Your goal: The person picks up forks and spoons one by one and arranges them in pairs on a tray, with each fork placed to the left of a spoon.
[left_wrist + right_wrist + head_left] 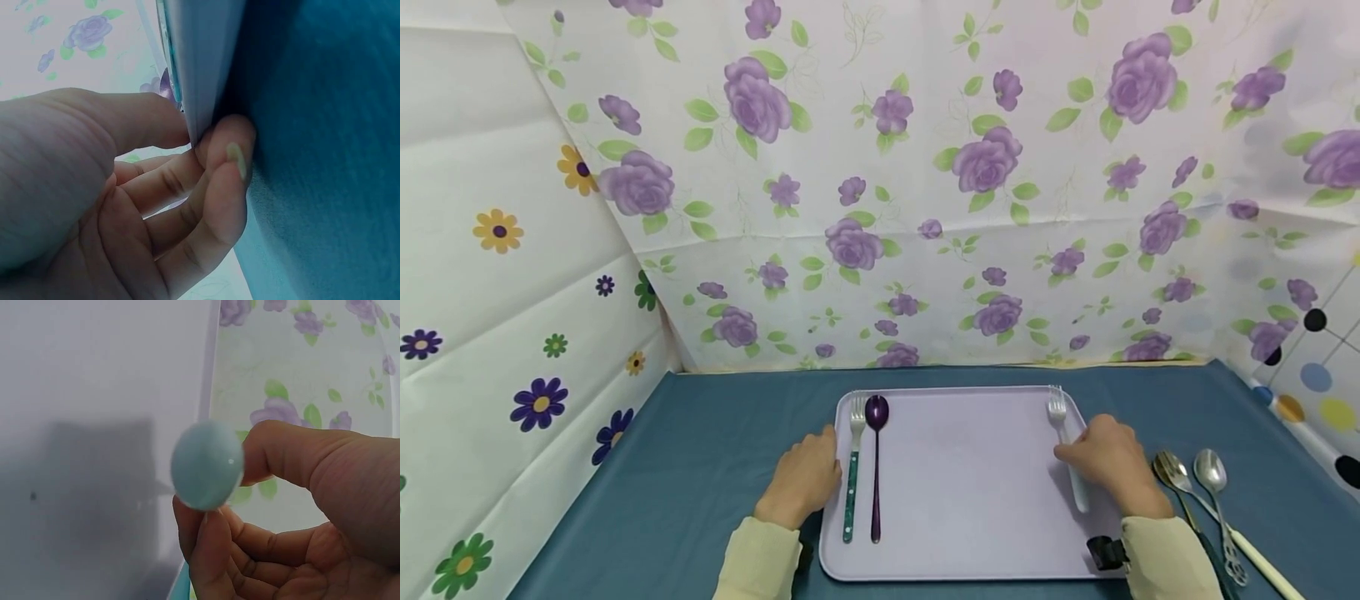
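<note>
A pale lilac tray (962, 483) lies on the table. My left hand (805, 477) grips its left rim; in the left wrist view the thumb is against the upper side and the fingers (225, 200) curl at the underside. Over the tray's right side my right hand (1108, 462) pinches a fork with a pale blue handle (1078, 490), tines pointing away from me. The rounded handle end (206, 465) faces the right wrist camera. On the tray's left side a green-handled fork (852, 483) and a dark purple spoon (876, 467) lie side by side.
Right of the tray, partly behind the right sleeve (1168, 558), lie a silver spoon (1211, 471), a cream-handled fork (1262, 567) and a gold-toned piece of cutlery (1163, 468). A blue cloth (647, 500) covers the table. Flowered sheets (925, 192) stand behind and at the sides.
</note>
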### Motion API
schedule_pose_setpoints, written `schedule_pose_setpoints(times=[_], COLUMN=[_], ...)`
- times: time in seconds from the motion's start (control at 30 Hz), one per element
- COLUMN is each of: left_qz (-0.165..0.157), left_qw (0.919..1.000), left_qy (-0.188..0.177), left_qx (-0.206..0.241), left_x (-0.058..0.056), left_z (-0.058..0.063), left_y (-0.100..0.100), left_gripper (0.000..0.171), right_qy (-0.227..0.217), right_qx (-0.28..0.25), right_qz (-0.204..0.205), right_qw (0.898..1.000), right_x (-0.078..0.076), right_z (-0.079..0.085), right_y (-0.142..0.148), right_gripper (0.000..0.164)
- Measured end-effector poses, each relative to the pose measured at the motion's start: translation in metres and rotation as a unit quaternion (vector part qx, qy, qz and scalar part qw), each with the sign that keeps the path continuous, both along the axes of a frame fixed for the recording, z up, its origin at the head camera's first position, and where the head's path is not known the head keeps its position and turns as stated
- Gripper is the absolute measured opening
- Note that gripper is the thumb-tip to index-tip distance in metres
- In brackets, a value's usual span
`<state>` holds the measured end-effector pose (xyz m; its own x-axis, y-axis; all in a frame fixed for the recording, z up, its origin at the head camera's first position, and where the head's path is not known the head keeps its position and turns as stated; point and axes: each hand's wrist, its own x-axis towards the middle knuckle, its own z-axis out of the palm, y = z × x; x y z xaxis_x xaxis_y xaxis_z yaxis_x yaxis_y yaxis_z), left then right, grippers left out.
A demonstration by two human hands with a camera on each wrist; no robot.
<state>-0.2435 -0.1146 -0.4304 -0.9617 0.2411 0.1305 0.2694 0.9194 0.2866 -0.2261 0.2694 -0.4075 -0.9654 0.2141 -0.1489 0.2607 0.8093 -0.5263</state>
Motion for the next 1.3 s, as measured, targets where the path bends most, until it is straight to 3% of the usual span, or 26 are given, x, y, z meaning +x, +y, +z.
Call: schedule_pose_setpoints(times=[0.4, 1.3], left_qz=[-0.003, 0.01], left_qw=[1.0, 0.9999], left_qy=[-0.004, 0.005], left_qx=[-0.004, -0.008], left_x=[0.0, 0.002], left_z=[0.002, 0.002], left_y=[-0.002, 0.002], left_gripper=[0.021, 0.023], right_qy=[0.007, 0.006], right_qx=[0.002, -0.004], right_qz=[0.021, 0.048], right_qw=[1.0, 0.999], right_x=[-0.001, -0.013], right_z=[0.006, -0.004], right_y=[-0.013, -0.056], right_gripper=[0.025, 0.027])
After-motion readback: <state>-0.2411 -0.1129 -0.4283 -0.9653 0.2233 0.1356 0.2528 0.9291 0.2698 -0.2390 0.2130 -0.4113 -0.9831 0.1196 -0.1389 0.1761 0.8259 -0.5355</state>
